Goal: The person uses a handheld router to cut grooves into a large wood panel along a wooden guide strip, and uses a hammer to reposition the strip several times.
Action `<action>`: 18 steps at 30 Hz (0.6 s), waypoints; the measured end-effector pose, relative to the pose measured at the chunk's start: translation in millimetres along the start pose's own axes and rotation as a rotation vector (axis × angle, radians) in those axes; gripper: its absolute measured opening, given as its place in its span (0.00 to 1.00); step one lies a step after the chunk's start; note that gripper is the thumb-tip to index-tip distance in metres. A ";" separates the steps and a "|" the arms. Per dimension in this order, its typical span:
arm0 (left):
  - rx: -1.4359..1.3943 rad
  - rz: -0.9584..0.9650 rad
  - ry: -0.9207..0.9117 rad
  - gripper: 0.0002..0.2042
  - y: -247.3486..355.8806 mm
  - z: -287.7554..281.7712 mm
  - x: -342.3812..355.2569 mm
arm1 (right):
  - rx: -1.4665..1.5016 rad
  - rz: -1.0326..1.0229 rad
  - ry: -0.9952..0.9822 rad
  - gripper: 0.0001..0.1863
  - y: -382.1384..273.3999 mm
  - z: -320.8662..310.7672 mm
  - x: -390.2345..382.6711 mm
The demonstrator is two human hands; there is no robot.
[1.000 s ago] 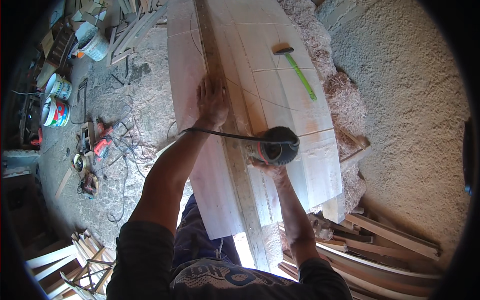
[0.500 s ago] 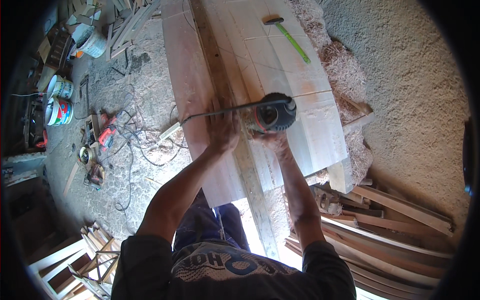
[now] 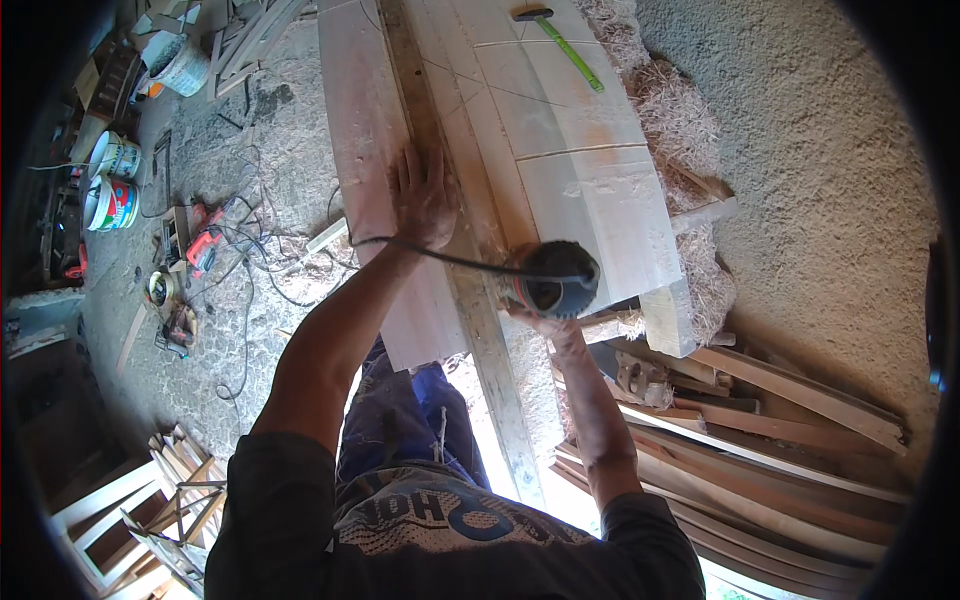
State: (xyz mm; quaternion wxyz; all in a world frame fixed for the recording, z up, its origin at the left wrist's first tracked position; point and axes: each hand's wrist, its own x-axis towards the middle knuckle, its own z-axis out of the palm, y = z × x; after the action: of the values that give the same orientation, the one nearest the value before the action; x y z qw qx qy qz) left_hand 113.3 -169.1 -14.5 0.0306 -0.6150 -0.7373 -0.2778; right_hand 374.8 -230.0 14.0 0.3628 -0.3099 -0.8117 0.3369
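A corded power tool that looks like a router [image 3: 562, 280], with a round black top, is near the front edge of a broad pale wooden panel [image 3: 620, 225]. My right hand [image 3: 545, 322] is wrapped round its near side, the fingers partly hidden beneath it. A long brown batten [image 3: 425, 95] runs lengthwise over the panel and past its near end. My left hand [image 3: 425, 205] lies flat on the batten and the panel beside it, fingers spread and pointing away. From the tool, a black cord [image 3: 440, 258] crosses leftward over my left wrist.
A hammer with a green handle [image 3: 572, 58] rests at the panel's far right. Wood shavings [image 3: 672, 110] heap along the right side. Long boards [image 3: 760, 480] are stacked at the lower right. On the left floor are a red power tool [image 3: 205, 245], tangled cables and buckets [image 3: 112, 203].
My right hand and the tool have moved toward me along the panel, down to its near edge. My left hand has shifted slightly away, its fingers now more spread.
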 end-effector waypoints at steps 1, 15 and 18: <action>0.006 -0.006 -0.017 0.29 0.6 -0.1 0.3 | 0.203 0.103 0.009 0.34 -0.5 2.8 -14.4; -0.002 -0.091 -0.121 0.28 5.5 -1.3 -1.2 | 1.010 0.388 0.023 0.36 -18.6 -8.9 -137.5; -0.463 0.078 -0.134 0.24 29.1 -31.6 -31.7 | 0.400 0.501 0.087 0.45 -89.8 -42.4 -82.5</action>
State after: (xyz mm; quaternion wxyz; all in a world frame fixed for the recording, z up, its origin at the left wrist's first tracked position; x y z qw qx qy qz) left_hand 138.5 -208.9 10.7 -0.1493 -0.6508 -0.6301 -0.3964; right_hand 430.3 -330.2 73.6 0.3566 -0.4365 -0.6116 0.5551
